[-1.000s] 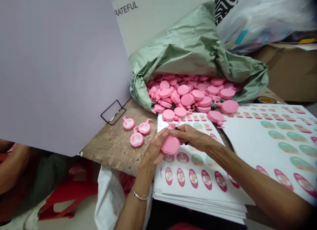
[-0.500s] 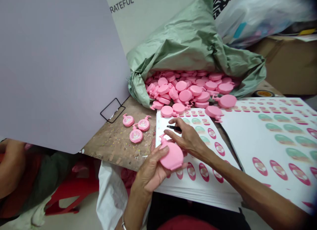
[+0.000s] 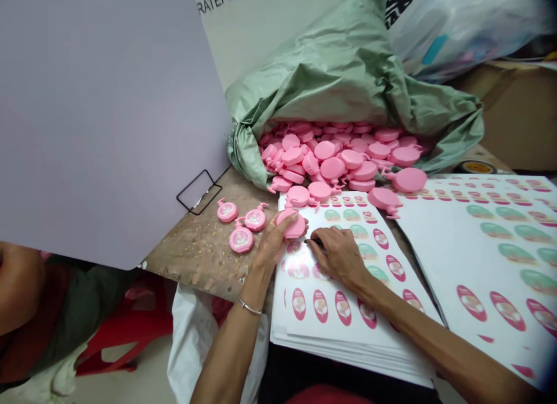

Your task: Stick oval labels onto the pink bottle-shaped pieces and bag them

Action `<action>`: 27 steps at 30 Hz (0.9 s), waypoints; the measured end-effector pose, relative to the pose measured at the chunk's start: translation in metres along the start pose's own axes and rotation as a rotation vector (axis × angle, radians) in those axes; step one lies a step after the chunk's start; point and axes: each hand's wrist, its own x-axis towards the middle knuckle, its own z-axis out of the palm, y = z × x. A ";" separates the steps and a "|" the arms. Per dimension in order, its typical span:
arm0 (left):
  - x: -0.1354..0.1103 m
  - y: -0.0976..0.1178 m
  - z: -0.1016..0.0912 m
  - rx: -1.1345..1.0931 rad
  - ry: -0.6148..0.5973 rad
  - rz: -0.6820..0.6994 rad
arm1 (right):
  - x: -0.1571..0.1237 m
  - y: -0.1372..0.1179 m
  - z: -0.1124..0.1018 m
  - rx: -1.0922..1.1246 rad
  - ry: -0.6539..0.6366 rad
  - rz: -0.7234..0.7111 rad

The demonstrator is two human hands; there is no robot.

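Since half a second ago the pink case (image 3: 292,224) has moved up and to the left. The left hand (image 3: 274,244) now grips it, fingers curled over its top, at the upper left corner of the sticker sheet (image 3: 331,328), near the three labelled cases (image 3: 241,240) on the bench (image 3: 204,253). The right hand (image 3: 342,256) has dropped onto the sheet, closed around a thin dark tool (image 3: 314,241). As I judge it, the tool's tip could nick or crease a sticker, or the loose top sheet could slide under the pressing hand. The unlabelled cases spilling from the green bag (image 3: 348,85) lie close enough to get knocked.
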 end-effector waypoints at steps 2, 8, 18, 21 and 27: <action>0.007 -0.006 -0.002 -0.017 -0.020 -0.009 | 0.000 0.000 0.000 -0.027 0.017 -0.019; 0.012 -0.011 -0.009 -0.006 -0.040 -0.006 | 0.000 0.006 0.001 0.012 -0.049 0.009; 0.015 -0.011 -0.010 -0.005 -0.049 -0.016 | 0.004 -0.002 -0.005 0.106 0.005 -0.006; 0.015 -0.007 -0.008 -0.021 -0.037 -0.047 | 0.006 0.002 -0.011 0.232 0.067 0.034; 0.013 -0.007 -0.007 -0.012 -0.020 -0.021 | 0.009 0.015 -0.007 0.091 -0.075 -0.012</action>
